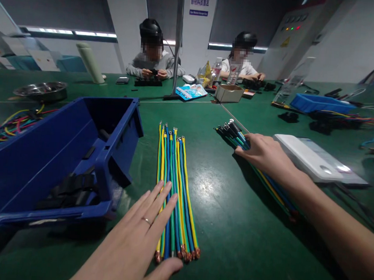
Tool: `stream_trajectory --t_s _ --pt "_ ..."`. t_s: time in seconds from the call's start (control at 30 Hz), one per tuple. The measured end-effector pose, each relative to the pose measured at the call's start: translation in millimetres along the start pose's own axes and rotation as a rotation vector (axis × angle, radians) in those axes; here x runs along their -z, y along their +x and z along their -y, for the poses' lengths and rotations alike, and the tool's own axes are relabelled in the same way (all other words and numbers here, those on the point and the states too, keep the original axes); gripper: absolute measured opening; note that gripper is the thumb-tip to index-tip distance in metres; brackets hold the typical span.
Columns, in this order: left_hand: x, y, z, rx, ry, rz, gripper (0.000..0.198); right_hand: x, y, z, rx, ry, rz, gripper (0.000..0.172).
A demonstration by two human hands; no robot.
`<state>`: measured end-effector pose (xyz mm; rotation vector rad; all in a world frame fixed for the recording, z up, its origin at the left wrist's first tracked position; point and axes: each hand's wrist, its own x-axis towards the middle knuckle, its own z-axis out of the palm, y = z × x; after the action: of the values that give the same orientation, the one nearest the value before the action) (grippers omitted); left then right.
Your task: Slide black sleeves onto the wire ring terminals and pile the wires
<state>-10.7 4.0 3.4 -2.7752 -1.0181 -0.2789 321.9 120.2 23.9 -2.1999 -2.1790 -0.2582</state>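
Observation:
My left hand (142,228) lies with its fingers stretched out over a row of yellow-green and blue wires (176,169). Metal terminals tip their far ends, and bare copper strands show at the near ends. Off to the right, my right hand (263,155) is closed around a second bundle of wires (236,136), which has black-sleeved ends with metal terminals at the far side. The rest of that bundle runs back beneath my right wrist, partly hidden.
A blue bin (103,168) with black parts stands at left, beside a metal bowl (42,90). A white device (312,158) lies right of my right hand. Further back are a small carton (229,93) and a blue tray (322,104). Two people sit across the green table (232,227).

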Motion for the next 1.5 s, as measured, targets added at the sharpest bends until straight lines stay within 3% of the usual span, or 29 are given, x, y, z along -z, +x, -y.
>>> stream_trajectory --t_s 0.13,0.37,0.57,0.73,0.8,0.9,0.93,0.97,1.07,1.1,1.2,1.33,1.5 --pt "-5.9 1.1 2.3 -0.012 -0.007 0.0 0.071 -6.2 2.5 -5.3 0.008 0.015 0.001 0.04" --pt "-5.6 -4.2 3.2 0.023 -0.057 0.03 0.075 -23.6 5.3 -11.5 0.03 0.037 -0.017 0.081" --pt "-5.3 -10.3 1.7 0.088 -0.127 0.005 0.093 -19.5 -0.2 -6.2 0.019 0.06 -0.001 0.097" --pt "-1.1 -7.7 0.7 0.094 -0.227 0.006 0.09 -15.1 -0.7 -7.1 0.045 0.072 0.007 0.109" --pt "0.7 -6.2 1.1 0.106 -0.251 0.015 0.082 -9.8 -1.2 -2.6 0.112 0.089 -0.073 0.108" --pt "2.4 -4.7 2.2 0.114 -0.257 0.04 0.074 1.4 -12.4 18.9 0.309 0.182 -0.233 0.095" --pt "2.8 -4.3 2.5 0.109 -0.252 0.046 0.073 4.7 -19.7 29.8 0.381 0.253 -0.216 0.091" --pt "3.2 -3.9 2.7 0.107 -0.247 0.049 0.073 7.2 -28.5 41.8 0.477 0.321 -0.149 0.092" --pt "4.8 -1.1 3.1 0.135 -0.256 0.015 0.073 9.2 -56.7 76.6 0.842 0.46 0.133 0.122" --pt "5.3 0.6 3.4 0.156 -0.264 -0.004 0.074 8.4 -64.1 85.6 0.94 0.483 0.207 0.12" --pt "5.7 6.9 5.5 0.205 -0.267 -0.045 0.077 5.3 -75.1 100.6 0.973 0.517 0.26 0.116" --pt "0.0 9.3 6.6 0.225 -0.264 -0.03 0.08 2.8 -74.4 102.7 0.989 0.506 0.234 0.113" --pt "-6.2 0.8 1.5 0.133 -0.26 0.006 0.086 1.8 -77.7 100.7 0.955 0.525 0.174 0.116"
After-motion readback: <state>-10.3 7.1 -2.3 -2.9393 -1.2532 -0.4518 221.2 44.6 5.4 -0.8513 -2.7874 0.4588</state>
